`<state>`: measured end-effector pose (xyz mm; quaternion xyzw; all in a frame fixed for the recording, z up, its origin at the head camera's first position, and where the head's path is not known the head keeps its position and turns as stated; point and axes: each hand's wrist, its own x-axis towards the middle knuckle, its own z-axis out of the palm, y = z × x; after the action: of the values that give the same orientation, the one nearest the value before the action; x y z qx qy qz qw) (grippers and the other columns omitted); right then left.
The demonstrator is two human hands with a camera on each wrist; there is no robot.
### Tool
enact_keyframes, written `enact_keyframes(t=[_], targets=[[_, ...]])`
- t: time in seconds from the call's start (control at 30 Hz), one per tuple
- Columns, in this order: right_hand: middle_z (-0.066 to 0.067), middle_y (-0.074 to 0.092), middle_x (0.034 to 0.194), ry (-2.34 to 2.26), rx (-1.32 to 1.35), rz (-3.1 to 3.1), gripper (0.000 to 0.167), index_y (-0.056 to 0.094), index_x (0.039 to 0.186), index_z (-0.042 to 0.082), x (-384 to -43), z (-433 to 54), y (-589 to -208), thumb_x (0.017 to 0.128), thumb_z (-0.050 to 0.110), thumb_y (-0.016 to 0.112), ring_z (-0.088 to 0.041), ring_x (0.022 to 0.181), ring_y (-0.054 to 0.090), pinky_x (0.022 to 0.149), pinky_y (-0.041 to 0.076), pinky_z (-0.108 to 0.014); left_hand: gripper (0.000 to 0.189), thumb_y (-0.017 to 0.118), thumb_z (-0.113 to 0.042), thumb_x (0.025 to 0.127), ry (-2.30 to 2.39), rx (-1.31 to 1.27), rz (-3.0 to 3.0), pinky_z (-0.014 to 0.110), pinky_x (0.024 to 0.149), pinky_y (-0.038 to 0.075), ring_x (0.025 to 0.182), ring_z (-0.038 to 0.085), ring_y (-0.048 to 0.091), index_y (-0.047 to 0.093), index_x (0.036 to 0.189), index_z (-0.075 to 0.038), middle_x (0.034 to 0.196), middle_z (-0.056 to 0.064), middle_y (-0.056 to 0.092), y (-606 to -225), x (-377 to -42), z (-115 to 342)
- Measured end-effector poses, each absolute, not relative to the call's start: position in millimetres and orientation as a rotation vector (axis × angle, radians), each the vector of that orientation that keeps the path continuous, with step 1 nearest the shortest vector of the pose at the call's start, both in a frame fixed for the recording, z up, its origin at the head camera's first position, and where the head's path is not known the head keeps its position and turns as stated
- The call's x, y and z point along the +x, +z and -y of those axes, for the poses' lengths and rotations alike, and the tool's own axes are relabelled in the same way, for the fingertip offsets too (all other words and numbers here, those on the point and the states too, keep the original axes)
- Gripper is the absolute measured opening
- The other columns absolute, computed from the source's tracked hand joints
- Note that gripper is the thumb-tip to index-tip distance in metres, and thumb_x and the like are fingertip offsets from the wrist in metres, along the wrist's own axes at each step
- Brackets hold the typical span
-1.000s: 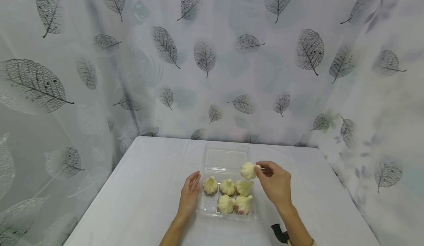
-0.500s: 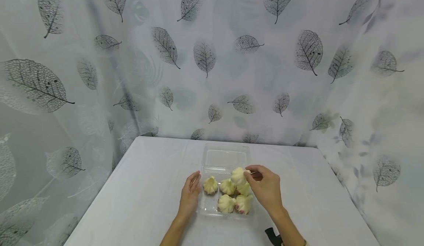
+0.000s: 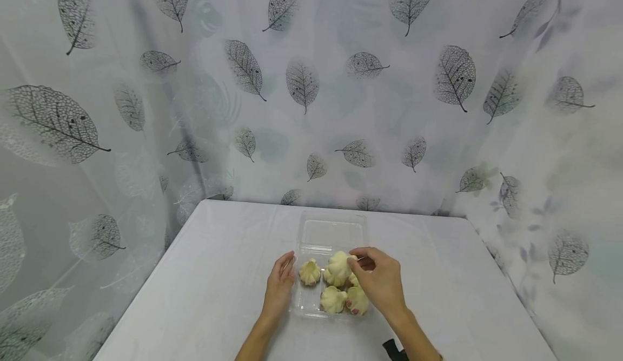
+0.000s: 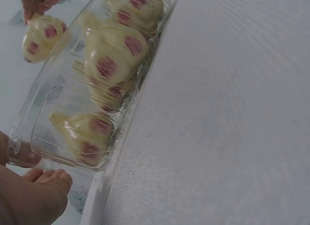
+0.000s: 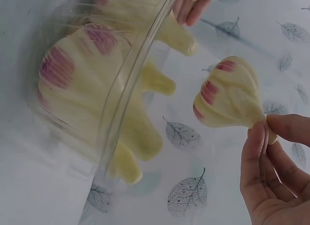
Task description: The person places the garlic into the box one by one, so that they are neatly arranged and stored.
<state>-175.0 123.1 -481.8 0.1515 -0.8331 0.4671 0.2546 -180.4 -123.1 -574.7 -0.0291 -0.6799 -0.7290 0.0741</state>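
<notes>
My right hand (image 3: pixel 382 285) pinches a pale garlic bulb (image 3: pixel 338 263) by its stem, over the back row of a clear plastic box (image 3: pixel 304 304). In the right wrist view, the held garlic bulb (image 5: pixel 230 91) hangs above the box's rim, purple patches showing. Several more bulbs lie inside the box, including one at back left (image 3: pixel 309 273), one at front middle (image 3: pixel 333 299) and one at front right (image 3: pixel 357 300). The held bulb and right hand partly cover others. My left hand (image 3: pixel 279 288) rests against the box's left side, its fingers loosely extended.
The box's clear lid (image 3: pixel 332 232) lies folded back behind it on the white table (image 3: pixel 229 274). A leaf-print curtain (image 3: pixel 331 123) surrounds the table at the back and sides. Near my right forearm is a small black object (image 3: pixel 393 349).
My right hand has carried the garlic bulb leftward and slightly down, from beyond the box's right side to over the middle of its back row. My left hand stays in place.
</notes>
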Motion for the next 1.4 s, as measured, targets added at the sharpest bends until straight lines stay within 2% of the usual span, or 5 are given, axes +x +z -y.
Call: enact_keyframes(t=[0.13,0.33,0.57,1.13,1.4], targets=[[0.005,0.076,0.087,1.295,0.419,2.264,0.019,0.079,0.097,0.01,-173.3,-117.4,-481.6,0.083,0.003,0.087,-0.007,0.071,0.069,0.065,0.064,-0.022,0.05,0.046,0.004,0.107,-2.216,-0.061,2.028,0.035,0.122,0.033,0.155,0.036,0.029,0.038,0.156,0.0,0.166,0.022,0.033,-573.9,-180.9,123.3],[0.006,0.075,0.087,1.325,0.43,2.29,0.02,0.079,0.097,0.01,-170.2,-109.2,-483.3,0.082,0.001,0.088,-0.006,0.072,0.069,0.066,0.064,-0.022,0.05,0.046,0.006,0.106,-2.186,-0.07,2.038,0.037,0.122,0.034,0.154,0.038,0.03,0.039,0.155,0.002,0.165,0.023,0.035,-574.8,-181.4,123.6],[0.004,0.075,0.087,1.368,0.456,2.295,0.02,0.078,0.096,0.009,-167.0,-100.9,-485.4,0.081,-0.001,0.087,-0.005,0.07,0.069,0.064,0.064,-0.022,0.05,0.045,0.005,0.106,-2.206,-0.051,2.041,0.032,0.122,0.033,0.155,0.034,0.03,0.038,0.156,0.0,0.166,0.02,0.034,-575.0,-181.5,124.4],[0.009,0.073,0.084,1.379,0.531,2.338,0.021,0.078,0.094,0.011,-164.4,-82.6,-503.5,0.08,0.001,0.089,-0.002,0.068,0.066,0.059,0.061,-0.019,0.05,0.046,0.002,0.107,-2.2,-0.077,2.062,0.036,0.124,0.032,0.155,0.035,0.03,0.037,0.156,-0.001,0.166,0.019,0.034,-574.9,-179.8,125.5],[0.003,0.075,0.083,1.375,0.628,2.28,0.023,0.078,0.094,0.007,-161.7,-73.4,-509.0,0.077,-0.005,0.088,-0.003,0.067,0.066,0.058,0.061,-0.018,0.049,0.047,0.002,0.107,-2.189,-0.072,2.063,0.036,0.123,0.033,0.154,0.034,0.032,0.039,0.156,-0.002,0.165,0.019,0.036,-576.7,-181.3,125.1]])
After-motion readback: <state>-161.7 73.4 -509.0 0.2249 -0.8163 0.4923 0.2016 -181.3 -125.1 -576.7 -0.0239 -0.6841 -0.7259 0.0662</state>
